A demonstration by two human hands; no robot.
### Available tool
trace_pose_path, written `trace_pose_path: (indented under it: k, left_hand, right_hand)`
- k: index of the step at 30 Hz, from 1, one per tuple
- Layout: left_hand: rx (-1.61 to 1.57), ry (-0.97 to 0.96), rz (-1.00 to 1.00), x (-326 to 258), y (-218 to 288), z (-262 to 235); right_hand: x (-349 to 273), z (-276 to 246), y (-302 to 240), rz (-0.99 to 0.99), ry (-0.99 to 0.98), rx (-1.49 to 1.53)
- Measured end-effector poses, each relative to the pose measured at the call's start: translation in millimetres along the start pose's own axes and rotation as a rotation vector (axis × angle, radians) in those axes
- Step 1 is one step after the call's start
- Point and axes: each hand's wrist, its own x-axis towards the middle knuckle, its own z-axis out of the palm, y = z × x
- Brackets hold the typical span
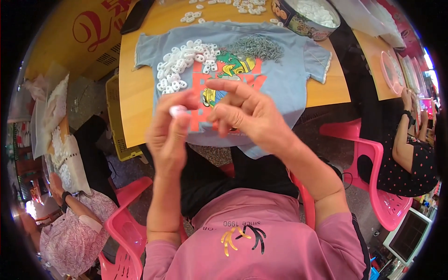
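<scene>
white plastic piece [178, 110] | light-blue shirt [284, 74] | pink chair [373, 158]

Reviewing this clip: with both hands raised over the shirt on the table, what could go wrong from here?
The small white piece pinched in the left hand sits above the table's near edge; a slip could drop it onto the lap or floor. The right hand, lowering, might scatter the white pieces or grey metal parts heaped loose on the shirt.

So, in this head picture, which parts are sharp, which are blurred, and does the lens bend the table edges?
In the head view, the blue T-shirt and the pile of white rings on it look fairly sharp; the left hand and right hand, closer to the lens, are slightly soft. The wooden table edge curves with the fisheye, and the corners are black. Lighting is even, with bright glare at the far right rim.
</scene>
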Motion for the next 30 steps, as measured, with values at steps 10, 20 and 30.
trace_pose_path:
  k: [10, 20, 30]
  left_hand:
    - [0.974, 0.456, -0.059, 32, -11, -173]
    - [0.720, 0.337, 0.180, 14, 17, -98]
    - [0.509, -0.019, 0.150, 2, 5, -3]
  right_hand:
    - [47, -81, -9, -0.411, 0.375, -1.151]
    - [78, -79, -18, -0.647, 0.268, -1.750]
    - [91, -74, -32, -0.432, 0.110, -1.822]
